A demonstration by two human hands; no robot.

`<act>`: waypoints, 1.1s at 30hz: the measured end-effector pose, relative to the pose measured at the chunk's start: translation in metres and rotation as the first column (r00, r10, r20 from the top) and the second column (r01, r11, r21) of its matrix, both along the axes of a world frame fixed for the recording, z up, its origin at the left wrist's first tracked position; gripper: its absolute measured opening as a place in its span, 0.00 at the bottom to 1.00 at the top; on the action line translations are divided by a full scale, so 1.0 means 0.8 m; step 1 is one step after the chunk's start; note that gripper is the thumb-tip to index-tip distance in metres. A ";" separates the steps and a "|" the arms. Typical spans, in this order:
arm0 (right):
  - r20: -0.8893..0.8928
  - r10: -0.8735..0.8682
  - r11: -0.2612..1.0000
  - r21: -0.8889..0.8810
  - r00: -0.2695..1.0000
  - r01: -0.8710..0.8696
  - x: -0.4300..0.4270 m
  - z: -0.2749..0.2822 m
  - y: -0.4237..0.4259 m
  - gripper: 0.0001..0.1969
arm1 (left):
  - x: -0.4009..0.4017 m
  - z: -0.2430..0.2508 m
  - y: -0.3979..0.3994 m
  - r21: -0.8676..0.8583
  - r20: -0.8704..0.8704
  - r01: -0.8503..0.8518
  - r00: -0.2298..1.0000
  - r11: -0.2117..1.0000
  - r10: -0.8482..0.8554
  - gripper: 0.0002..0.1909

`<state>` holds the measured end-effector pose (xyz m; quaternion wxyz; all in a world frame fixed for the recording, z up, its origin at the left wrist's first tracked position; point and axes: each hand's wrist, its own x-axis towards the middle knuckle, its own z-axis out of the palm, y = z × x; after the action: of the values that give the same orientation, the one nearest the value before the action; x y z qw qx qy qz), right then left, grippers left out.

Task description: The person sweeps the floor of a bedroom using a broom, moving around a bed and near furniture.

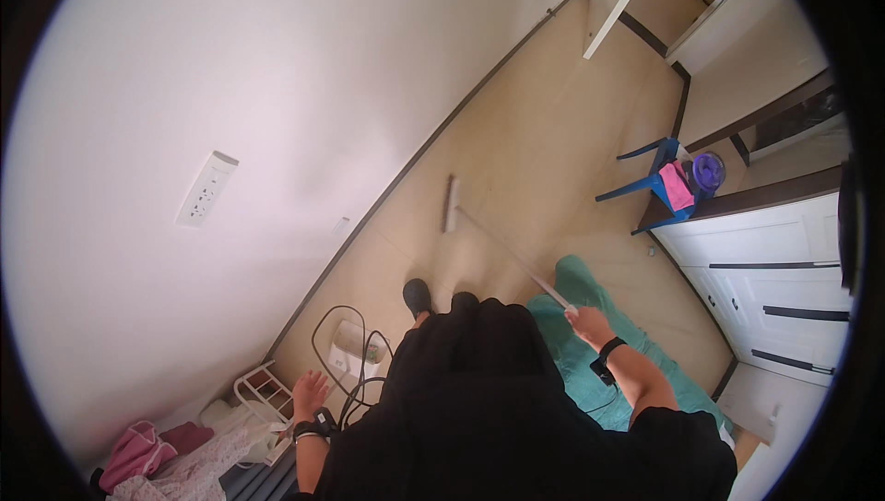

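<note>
My right hand point(591, 326) grips the upper end of a broom's pale handle point(532, 275). The broom's head point(451, 204) rests on the beige floor, its dark bristles turned towards the wall's skirting. At the lower left, my left hand point(310, 390) holds nothing, its fingers apart. Beside that hand stands a white bin-like container point(356, 349) with something small and coloured inside. Loops of black cable point(337, 307) hang between it and my dark clothing. One of my feet, in a black clog point(417, 297), shows on the floor ahead.
Teal fabric point(615, 363) covers a low surface at my right. A blue plastic stool point(653, 183) bears pink cloth point(675, 185) and a purple fan point(709, 170). White cabinets point(767, 280) line the right. A door point(615, 10) stands ajar. Clothes point(148, 456) lie by a white metal rack point(259, 390).
</note>
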<state>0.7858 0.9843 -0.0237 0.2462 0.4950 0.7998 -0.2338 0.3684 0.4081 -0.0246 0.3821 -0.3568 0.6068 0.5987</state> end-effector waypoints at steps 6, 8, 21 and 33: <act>-0.094 0.268 0.939 -0.198 0.959 -0.282 -0.112 0.000 -0.052 0.23 | -0.026 0.010 -0.018 -0.004 -0.050 0.052 0.997 0.999 -0.052 0.23; -0.171 0.356 0.900 -0.204 0.919 -0.386 -0.165 -0.020 -0.071 0.23 | -0.025 0.011 -0.033 -0.060 -0.037 -0.024 0.999 0.998 0.022 0.22; -0.031 0.503 0.858 -0.109 0.864 -0.503 -0.351 -0.092 -0.069 0.17 | 0.016 0.022 -0.083 -0.145 0.004 -0.057 0.998 0.988 0.058 0.24; 0.151 -0.184 0.981 -0.036 0.971 0.192 -0.156 -0.075 0.038 0.23 | -0.042 0.012 -0.059 -0.115 0.041 -0.033 0.998 0.993 0.038 0.23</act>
<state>0.6606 1.0147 -0.0835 0.2937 0.5780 0.7229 -0.2391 0.3347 0.3609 -0.0151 0.3634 -0.4017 0.6251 0.5620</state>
